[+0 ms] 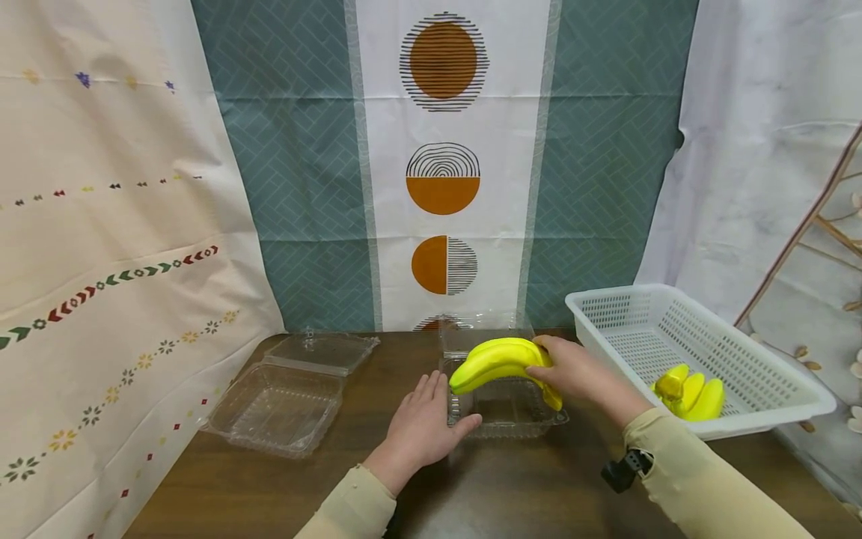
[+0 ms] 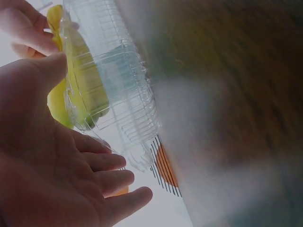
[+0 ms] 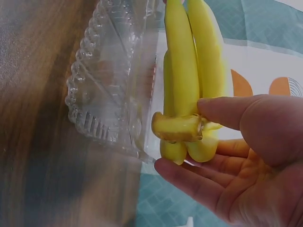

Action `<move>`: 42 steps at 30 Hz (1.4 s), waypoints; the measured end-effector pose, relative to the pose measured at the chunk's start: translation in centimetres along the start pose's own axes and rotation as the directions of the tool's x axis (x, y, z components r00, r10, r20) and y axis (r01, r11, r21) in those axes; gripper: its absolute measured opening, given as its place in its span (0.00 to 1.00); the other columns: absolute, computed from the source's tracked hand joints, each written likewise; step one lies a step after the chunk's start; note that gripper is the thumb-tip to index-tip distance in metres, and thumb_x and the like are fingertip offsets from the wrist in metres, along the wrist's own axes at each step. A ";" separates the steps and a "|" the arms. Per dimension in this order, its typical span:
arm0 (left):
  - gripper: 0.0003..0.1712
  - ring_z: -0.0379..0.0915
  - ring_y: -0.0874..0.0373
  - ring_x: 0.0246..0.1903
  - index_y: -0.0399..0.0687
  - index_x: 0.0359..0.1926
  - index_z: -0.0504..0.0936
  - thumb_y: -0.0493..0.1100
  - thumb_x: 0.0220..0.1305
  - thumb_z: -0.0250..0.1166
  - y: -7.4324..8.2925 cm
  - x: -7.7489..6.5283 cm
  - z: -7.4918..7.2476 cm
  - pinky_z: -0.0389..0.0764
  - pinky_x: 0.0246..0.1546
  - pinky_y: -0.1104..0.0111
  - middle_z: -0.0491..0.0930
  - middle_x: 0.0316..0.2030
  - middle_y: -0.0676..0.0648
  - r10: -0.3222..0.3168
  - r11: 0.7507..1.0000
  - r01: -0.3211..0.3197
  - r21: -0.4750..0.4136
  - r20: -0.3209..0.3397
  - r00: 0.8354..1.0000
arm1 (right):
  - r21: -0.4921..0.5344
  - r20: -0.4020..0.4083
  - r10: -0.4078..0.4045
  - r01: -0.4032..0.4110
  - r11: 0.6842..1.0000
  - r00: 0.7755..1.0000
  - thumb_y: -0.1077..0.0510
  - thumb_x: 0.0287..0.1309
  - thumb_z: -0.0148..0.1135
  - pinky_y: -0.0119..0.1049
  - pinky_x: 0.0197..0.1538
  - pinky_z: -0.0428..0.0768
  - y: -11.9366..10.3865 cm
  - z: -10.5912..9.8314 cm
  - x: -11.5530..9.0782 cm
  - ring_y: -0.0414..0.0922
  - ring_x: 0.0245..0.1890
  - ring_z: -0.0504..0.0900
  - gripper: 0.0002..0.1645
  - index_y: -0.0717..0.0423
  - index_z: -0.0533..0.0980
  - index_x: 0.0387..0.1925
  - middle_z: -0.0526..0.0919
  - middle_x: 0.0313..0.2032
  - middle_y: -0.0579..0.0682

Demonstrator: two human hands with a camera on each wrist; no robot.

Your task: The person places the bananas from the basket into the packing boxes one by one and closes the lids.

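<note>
My right hand [image 1: 572, 367] grips a bunch of yellow bananas [image 1: 501, 359] near its stem end, thumb on one side and fingers on the other. The bunch lies sideways over a clear plastic clamshell box [image 1: 508, 430] whose lid stands raised at the back. In the right wrist view the brownish stem [image 3: 177, 127] shows close to the thumb. My left hand [image 1: 420, 430] is beside the box's left side, fingers straight and thumb spread toward the front. The left wrist view shows its palm and fingers [image 2: 113, 179] alongside the clear wall, holding nothing.
A second clear clamshell box [image 1: 276, 404] lies with its lid folded back on the left of the brown table [image 1: 471, 501]. On the right, a white perforated basket [image 1: 774, 367] holds another bunch of bananas [image 1: 703, 400]. Patterned cloths [image 1: 303, 187] hang behind and at both sides.
</note>
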State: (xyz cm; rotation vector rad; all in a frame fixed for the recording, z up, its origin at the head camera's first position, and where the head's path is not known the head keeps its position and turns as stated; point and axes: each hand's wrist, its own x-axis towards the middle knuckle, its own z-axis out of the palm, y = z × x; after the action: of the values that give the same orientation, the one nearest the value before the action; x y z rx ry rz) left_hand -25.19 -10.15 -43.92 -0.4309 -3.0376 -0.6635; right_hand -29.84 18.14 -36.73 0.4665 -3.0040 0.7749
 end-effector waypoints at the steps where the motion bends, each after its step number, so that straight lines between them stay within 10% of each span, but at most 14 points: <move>1: 0.63 0.51 0.38 0.85 0.34 0.86 0.59 0.78 0.72 0.64 0.0 0.0 0.0 0.61 0.80 0.41 0.57 0.85 0.35 -0.002 1.000 0.002 -0.004 0.002 1.000 | -0.013 0.000 0.000 0.000 1.000 1.000 0.52 0.72 0.75 0.51 0.47 0.84 -0.1 0.1 0.0 0.49 0.38 0.81 0.30 0.68 0.77 0.64 0.84 0.41 0.52; 18: 0.64 0.51 0.38 0.85 0.35 0.86 0.59 0.78 0.72 0.63 -0.2 -0.2 0.2 0.61 0.80 0.40 0.57 0.85 0.36 -0.017 1.000 0.018 -0.024 0.015 1.000 | -0.167 -0.007 0.007 -0.008 0.986 1.000 0.50 0.68 0.79 0.51 0.48 0.84 -0.9 2.1 0.6 0.48 0.38 0.79 0.33 0.64 0.79 0.66 0.84 0.43 0.50; 42: 0.62 0.51 0.39 0.85 0.36 0.86 0.59 0.77 0.72 0.64 0.0 0.2 -0.1 0.60 0.81 0.42 0.56 0.86 0.37 -0.004 1.000 0.004 0.006 0.017 1.000 | -0.131 0.010 0.007 -0.006 0.991 1.000 0.48 0.68 0.78 0.51 0.48 0.83 0.2 3.0 1.1 0.48 0.39 0.79 0.34 0.62 0.80 0.66 0.85 0.43 0.50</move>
State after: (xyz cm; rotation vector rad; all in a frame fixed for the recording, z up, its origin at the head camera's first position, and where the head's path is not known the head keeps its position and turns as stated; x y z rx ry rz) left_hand -25.39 -10.18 -43.85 -0.4334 -3.0563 -0.6550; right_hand -30.74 16.61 -39.43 0.4584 -3.0417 0.5717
